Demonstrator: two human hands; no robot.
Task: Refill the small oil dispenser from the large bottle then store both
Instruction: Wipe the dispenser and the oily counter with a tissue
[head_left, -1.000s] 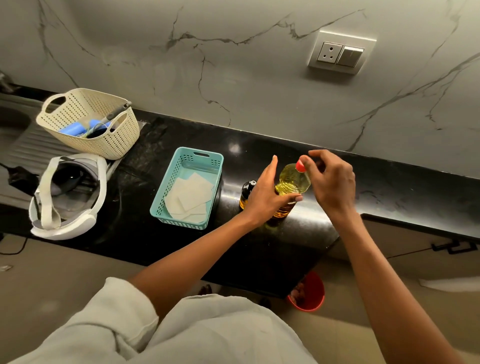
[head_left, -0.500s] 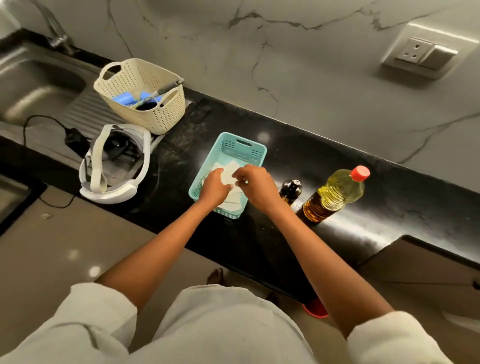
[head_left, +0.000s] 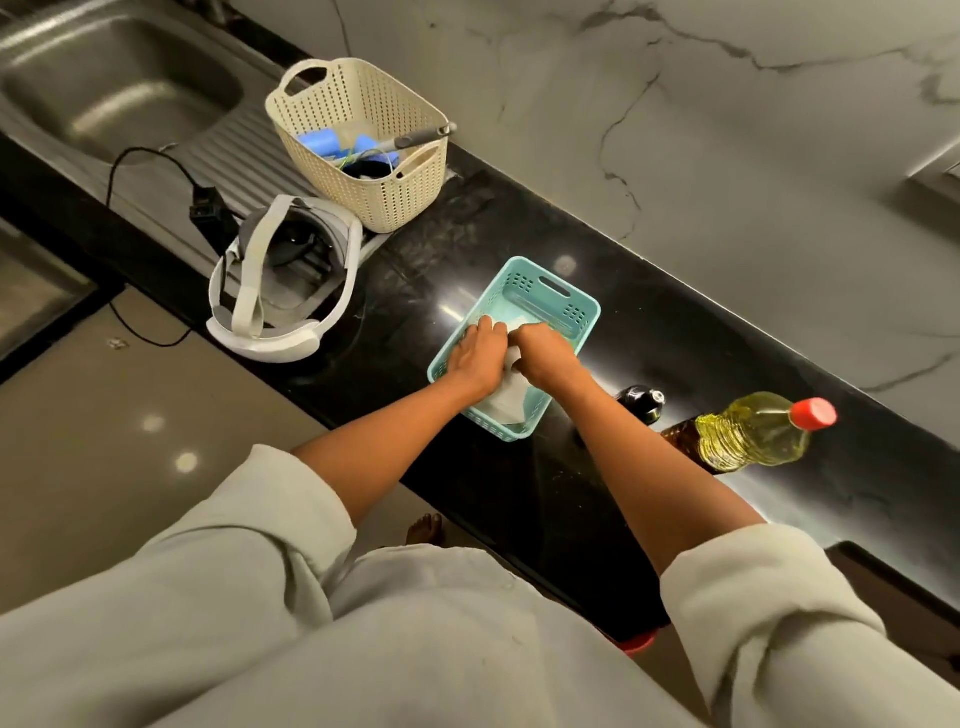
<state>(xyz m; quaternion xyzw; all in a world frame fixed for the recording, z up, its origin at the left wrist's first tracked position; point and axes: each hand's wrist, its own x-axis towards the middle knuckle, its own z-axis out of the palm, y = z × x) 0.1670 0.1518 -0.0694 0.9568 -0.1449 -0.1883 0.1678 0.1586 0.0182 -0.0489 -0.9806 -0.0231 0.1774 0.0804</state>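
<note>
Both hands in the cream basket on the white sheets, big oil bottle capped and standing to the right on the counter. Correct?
One error: the left hand and right hand are in the teal basket, not the cream basket, which stands apart, further left. The head view shows it. The rest holds: hands on the white sheets, large bottle capped, standing to the right on the counter.

One head-worn camera, looking steeply down along the counter.

It rides on the person's head, facing forward and down. The left hand (head_left: 475, 358) and right hand (head_left: 545, 358) meet near mid-frame at the end of outstretched arms. The wide lens takes in the sink (head_left: 119, 88) far left of the left hand, the large bottle (head_left: 753, 436) right of the right hand, and the sleeves (head_left: 769, 597) nearest the lens.
</note>
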